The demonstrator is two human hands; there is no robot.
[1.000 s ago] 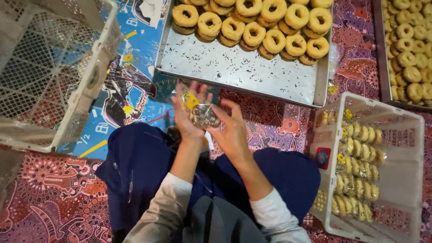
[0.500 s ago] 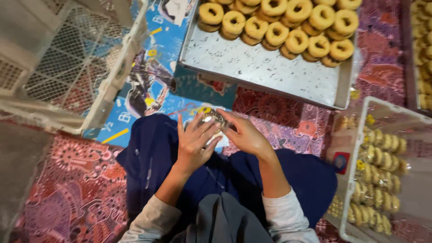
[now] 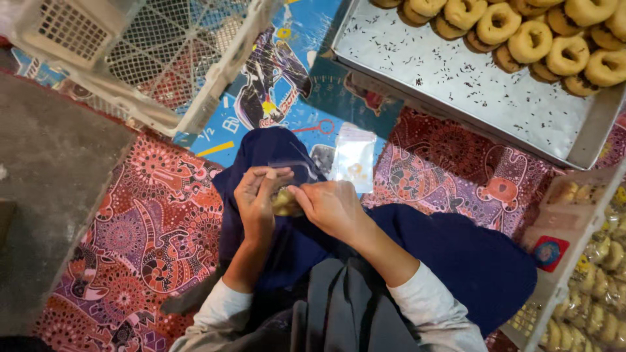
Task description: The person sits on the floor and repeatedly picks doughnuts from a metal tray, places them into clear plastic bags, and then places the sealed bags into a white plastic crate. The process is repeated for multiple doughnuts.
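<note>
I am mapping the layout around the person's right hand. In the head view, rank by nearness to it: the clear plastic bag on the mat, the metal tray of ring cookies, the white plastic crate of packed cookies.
From the right hand:
1. Clear plastic bag, just above.
2. Metal tray, upper right.
3. White plastic crate, far right edge.

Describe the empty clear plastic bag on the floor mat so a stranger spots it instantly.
Start at the big metal tray of ring-shaped biscuits. Just below its near left corner, the small clear plastic bag lies flat on the patterned mat. Unlike the bag between the hands, it lies untouched.
</note>
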